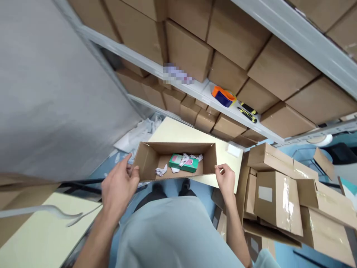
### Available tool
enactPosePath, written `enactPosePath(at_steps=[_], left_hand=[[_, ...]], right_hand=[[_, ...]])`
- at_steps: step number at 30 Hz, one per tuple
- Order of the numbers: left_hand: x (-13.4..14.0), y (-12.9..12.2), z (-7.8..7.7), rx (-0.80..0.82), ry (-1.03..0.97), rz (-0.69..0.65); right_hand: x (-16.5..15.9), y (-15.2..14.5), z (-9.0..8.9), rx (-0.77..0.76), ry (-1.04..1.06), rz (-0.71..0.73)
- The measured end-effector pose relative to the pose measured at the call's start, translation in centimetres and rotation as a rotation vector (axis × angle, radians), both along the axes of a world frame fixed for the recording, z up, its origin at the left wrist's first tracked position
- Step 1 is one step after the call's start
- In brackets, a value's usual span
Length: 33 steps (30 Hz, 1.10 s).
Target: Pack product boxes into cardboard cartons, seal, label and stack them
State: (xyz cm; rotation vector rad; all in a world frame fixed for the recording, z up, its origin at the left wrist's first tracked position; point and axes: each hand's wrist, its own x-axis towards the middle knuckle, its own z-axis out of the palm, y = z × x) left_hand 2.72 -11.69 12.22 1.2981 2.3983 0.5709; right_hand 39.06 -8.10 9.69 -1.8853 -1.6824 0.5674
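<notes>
An open cardboard box (pixel 145 163) is held between my two hands, partly over the pale table's near edge. Inside it lies a green and pink carton (pixel 182 163), with crumpled white paper (pixel 161 171) around and on top of it. My left hand (pixel 119 186) grips the left end of the box, thumb near the rim and fingers on the outer side. At the right end, my right hand (pixel 225 178) pinches the near corner of the wall. The undersides of both grips are partly hidden.
A pale table (pixel 173 130) stands ahead, with a small white item (pixel 234 150) on it. Shelves of cardboard boxes rise behind; one holds an orange and blue tape dispenser (pixel 223 97) and utility knives (pixel 247 113). Taped cartons (pixel 279 201) are piled right. Another table (pixel 47 234) is left.
</notes>
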Motion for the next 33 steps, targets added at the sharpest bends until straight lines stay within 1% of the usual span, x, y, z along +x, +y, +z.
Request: enactPosePath(at_steps=[4,7,10,14,17,21,25,28,30,33], left_hand=[[2.1,5.1,-1.2,0.085,0.018,-0.18],[2.9,8.2,-1.6,0.127,0.029,-0.264],[2.9,10.7,-1.8,0.135,0.017,-0.327],[1.6,13.0,-2.3,0.159,-0.022,-0.405],[0.2,13.6,-3.0,0.152,-0.079,-0.42],[-1.0,12.9,-3.5,0.14,-0.164,-0.422],[-1.4,11.7,-3.2,0.141,-0.222,-0.449],[-1.3,11.3,-2.9,0.154,-0.283,-0.454],[-1.2,11.3,-2.8,0.147,-0.32,-0.448],[-1.1,11.4,-2.9,0.14,-0.345,-0.414]], right_hand=[[2.0,-0.2,-0.9,0.03,0.037,-0.165],[2.4,-0.1,-1.1,0.051,0.03,-0.238],[2.0,0.1,-1.1,0.065,-0.001,-0.295],[0.4,0.3,-1.0,0.056,-0.007,-0.37],[-0.9,0.5,-0.8,0.05,0.012,-0.425],[-1.9,0.6,-0.2,0.018,0.022,-0.509],[-2.6,0.5,0.3,-0.006,0.025,-0.558],[-2.7,0.7,0.9,0.002,-0.013,-0.548],[-2.2,1.6,1.5,0.001,-0.052,-0.524],[-0.6,4.5,2.6,-0.008,-0.126,-0.473]])
